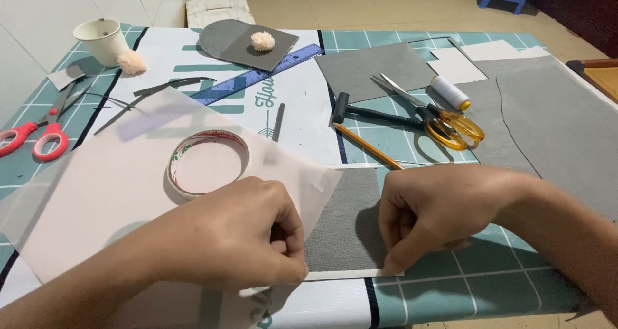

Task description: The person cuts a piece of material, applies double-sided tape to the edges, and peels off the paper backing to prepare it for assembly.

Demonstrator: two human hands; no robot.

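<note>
Teal grid-patterned table (450, 284) — grey fabric (547, 123), red scissors (35, 136), blue ruler (257, 75), white cup (102, 40)

Grey fabric rectangle (344, 223) flat on the cutting mat (white strip (341, 275) along its near edge)

A white printed sheet (293, 103) with teal lettering and an arrow is lying across the worktop's (444, 284) middle. No packages, labels or screens are showing elsewhere.
</note>
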